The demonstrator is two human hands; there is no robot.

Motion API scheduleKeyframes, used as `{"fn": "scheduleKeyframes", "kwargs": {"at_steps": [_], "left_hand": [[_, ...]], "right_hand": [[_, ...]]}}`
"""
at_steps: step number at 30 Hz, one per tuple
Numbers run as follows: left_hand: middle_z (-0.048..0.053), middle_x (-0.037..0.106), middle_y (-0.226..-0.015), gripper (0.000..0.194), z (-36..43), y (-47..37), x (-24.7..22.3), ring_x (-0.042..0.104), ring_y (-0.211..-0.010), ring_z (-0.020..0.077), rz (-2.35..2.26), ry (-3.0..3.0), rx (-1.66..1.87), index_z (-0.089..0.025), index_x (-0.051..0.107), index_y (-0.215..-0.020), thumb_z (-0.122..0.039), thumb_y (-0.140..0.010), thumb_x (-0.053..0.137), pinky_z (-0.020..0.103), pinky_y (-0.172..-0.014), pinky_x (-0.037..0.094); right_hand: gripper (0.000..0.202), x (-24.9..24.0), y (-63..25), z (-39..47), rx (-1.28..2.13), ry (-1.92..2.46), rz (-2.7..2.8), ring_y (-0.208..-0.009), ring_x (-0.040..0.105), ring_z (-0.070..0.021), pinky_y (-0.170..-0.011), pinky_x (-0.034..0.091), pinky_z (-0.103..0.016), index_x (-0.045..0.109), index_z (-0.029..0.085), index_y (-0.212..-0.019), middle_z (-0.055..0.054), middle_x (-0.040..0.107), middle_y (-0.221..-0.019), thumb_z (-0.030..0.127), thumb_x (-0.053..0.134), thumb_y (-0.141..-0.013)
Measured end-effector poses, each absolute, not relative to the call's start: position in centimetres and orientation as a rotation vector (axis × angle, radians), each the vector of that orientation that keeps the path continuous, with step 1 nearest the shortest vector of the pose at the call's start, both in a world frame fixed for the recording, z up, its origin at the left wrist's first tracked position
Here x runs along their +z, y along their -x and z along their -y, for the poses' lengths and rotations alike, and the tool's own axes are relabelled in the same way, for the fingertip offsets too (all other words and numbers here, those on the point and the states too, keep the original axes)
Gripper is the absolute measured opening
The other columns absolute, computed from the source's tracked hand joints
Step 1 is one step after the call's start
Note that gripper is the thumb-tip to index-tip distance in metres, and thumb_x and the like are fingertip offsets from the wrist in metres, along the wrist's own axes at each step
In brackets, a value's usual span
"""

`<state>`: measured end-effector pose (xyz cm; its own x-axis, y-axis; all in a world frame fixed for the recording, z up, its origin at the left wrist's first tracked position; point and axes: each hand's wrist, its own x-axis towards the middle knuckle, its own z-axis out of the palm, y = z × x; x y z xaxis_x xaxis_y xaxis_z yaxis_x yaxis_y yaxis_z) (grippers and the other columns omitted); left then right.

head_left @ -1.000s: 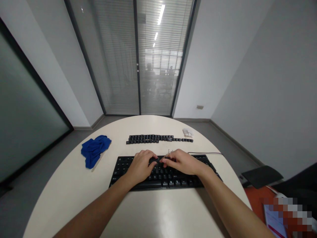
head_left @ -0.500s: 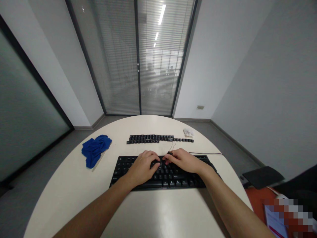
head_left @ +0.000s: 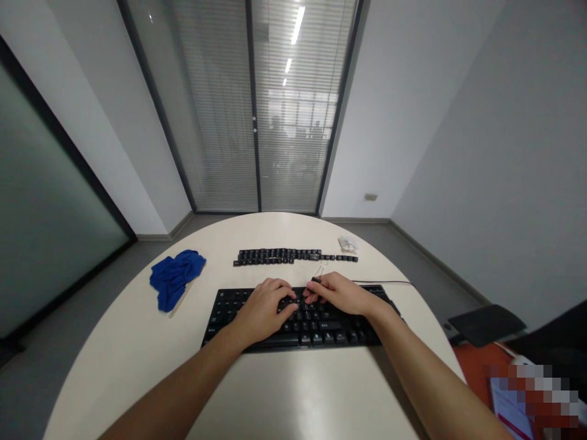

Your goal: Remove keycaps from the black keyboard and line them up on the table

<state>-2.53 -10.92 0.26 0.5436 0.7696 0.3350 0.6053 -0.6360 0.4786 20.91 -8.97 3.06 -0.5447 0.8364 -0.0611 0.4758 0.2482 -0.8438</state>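
A black keyboard (head_left: 321,338) lies across the table in front of me, some of its key positions without caps. My left hand (head_left: 266,310) rests on its middle, thumb and index finger apart, with nothing seen between them. Just to the right, my right hand (head_left: 337,293) is closed on a wire keycap puller (head_left: 316,280). Thin wire loops (head_left: 322,267) stick out of that hand toward the far side. The fingertips are low over the keys, and whether they touch a key I cannot tell.
Loose black keycaps (head_left: 266,256) lie in rows beyond the keyboard. A small clear plastic bag (head_left: 348,244) sits at the back right. On the left is a crumpled blue cloth (head_left: 177,278) beside a thin pale stick (head_left: 182,299). A cable (head_left: 383,282) runs off to the right.
My right hand has lifted slightly, and the keycap puller in it has tilted. My left hand has stayed in place on the keyboard.
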Motion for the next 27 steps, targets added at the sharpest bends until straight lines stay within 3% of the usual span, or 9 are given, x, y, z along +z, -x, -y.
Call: {"fn": "scheduleKeyframes", "kwargs": {"at_steps": [8, 14, 20, 27], "left_hand": [[0.005, 0.065, -0.112, 0.017, 11.0, 2.4, 0.2, 0.057, -0.106, 0.0237, -1.120, -2.477, 0.819, -0.023, 0.069, -0.101, -0.031, -0.087, 0.070, 0.040, -0.097, 0.045], [0.005, 0.068, -0.097, 0.013, 10.9, 2.3, 0.5, 0.060, -0.097, 0.0246, -1.180, -2.356, 0.908, -0.019, 0.067, -0.094, -0.029, -0.087, 0.069, 0.039, -0.089, 0.048], [0.005, 0.070, -0.098, 0.018, 10.5, 2.3, 0.3, 0.064, -0.093, 0.0222, -1.145, -2.102, 1.003, -0.019, 0.066, -0.105, -0.026, -0.088, 0.064, 0.037, -0.088, 0.049], [0.004, 0.074, -0.098, 0.017, 9.9, 2.5, 0.7, 0.067, -0.090, 0.0200, -1.037, -1.861, 1.045, -0.018, 0.068, -0.102, -0.023, -0.088, 0.061, 0.035, -0.089, 0.052]], "right_hand": [[0.057, 3.2, -20.6, 9.0, 1.316, 1.180, 1.939, -0.076, 0.070, -0.0184, -0.066, 0.054, -0.028, 0.070, 0.013, -0.097, -0.009, 0.076, -0.084, 0.063, 0.043, -0.094], [0.054, 3.1, -19.2, 9.2, 1.226, 1.130, 1.840, -0.083, 0.070, -0.0186, -0.064, 0.053, -0.026, 0.070, 0.013, -0.103, -0.009, 0.076, -0.089, 0.059, 0.043, -0.096], [0.049, 3.2, -18.5, 9.3, 1.168, 1.112, 1.802, -0.089, 0.070, -0.0191, -0.067, 0.054, -0.026, 0.069, 0.015, -0.111, -0.009, 0.075, -0.095, 0.055, 0.045, -0.097], [0.050, 3.3, -18.2, 9.5, 1.184, 1.104, 1.763, -0.089, 0.071, -0.0195, -0.071, 0.056, -0.028, 0.069, 0.016, -0.115, -0.010, 0.075, -0.095, 0.056, 0.045, -0.097]]}}
